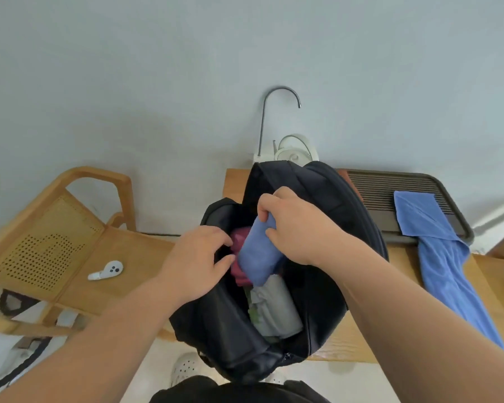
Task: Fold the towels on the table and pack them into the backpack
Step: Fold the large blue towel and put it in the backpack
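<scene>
We've got the left hand (200, 257) at the backpack's (216, 324) left rim, fingers bent, grip unclear. The folded blue towel (256, 254) is half into the mouth beside a maroon towel (240, 276), with the right hand (297, 228) curled tight round it. We're packing now, so next we push it down; then 1 unfolded blue towel (437, 257), far right on the table (346, 344), needs folding.

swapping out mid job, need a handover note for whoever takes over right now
Hands: the right grip holds the folded blue towel, partway into the backpack. The left grip is at the opening's edge, fingers curled; whether it holds the rim is unclear.
Done: a magenta towel and a pale grey towel already lie inside.
Left: push the blue one in, then fold and pack the unfolded blue towel draped over the slatted tray and table.
</scene>
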`<state>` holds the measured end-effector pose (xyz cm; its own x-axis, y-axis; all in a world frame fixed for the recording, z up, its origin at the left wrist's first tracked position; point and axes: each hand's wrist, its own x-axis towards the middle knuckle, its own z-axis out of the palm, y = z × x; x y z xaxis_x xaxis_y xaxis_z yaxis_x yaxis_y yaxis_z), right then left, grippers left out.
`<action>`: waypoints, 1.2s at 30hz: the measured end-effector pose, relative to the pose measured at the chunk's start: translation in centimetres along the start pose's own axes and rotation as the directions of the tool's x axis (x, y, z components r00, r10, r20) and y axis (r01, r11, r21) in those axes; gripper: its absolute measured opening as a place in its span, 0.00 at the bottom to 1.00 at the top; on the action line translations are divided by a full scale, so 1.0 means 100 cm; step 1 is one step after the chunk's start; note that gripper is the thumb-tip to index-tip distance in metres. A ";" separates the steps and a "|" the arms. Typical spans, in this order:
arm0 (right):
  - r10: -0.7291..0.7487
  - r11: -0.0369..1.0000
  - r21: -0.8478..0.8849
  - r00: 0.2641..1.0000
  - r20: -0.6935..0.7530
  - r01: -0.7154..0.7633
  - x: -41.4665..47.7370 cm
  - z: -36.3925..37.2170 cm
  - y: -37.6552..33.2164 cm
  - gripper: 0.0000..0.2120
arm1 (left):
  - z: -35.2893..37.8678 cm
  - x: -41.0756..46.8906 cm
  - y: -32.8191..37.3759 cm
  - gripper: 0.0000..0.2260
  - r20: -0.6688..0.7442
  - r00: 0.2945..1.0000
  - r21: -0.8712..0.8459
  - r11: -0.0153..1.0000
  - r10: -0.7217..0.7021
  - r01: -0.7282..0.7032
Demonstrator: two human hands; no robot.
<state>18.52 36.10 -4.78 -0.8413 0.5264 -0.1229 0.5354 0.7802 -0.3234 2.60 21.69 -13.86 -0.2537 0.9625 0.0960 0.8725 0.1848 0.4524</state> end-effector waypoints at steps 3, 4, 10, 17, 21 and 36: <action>0.111 0.993 -0.045 0.988 0.108 -0.106 0.003 0.008 -0.003 0.10 | 0.007 0.009 -0.026 0.22 0.138 0.967 0.056 0.973 0.216 -0.226; 0.168 0.985 -0.059 0.977 0.131 -0.161 0.003 0.013 -0.006 0.11 | 0.010 0.009 -0.035 0.24 0.181 0.947 0.055 0.958 0.267 -0.281; 0.440 0.893 -0.017 0.863 0.247 -0.450 0.013 0.054 -0.024 0.11 | 0.018 0.019 -0.075 0.28 0.230 0.763 -0.032 0.789 0.604 -0.614; 0.772 0.429 0.596 0.618 0.149 -0.679 0.005 0.121 -0.015 0.11 | 0.020 0.031 -0.083 0.16 0.244 0.571 -0.036 0.596 0.784 -0.802; 0.800 0.495 0.506 0.597 0.051 -0.706 -0.008 0.160 0.000 0.09 | 0.021 0.035 -0.080 0.16 0.242 0.534 -0.049 0.560 0.810 -0.827; 0.456 0.889 -0.274 0.760 0.463 -0.367 -0.009 0.191 -0.017 0.29 | 0.024 0.038 -0.085 0.16 0.242 0.467 -0.064 0.494 0.851 -0.867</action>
<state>16.98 27.81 -22.00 -0.4296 0.5996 -0.6752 0.8050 0.5931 0.0144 -4.79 24.25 -19.44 0.7249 0.6543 0.2152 0.6242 -0.7562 0.1966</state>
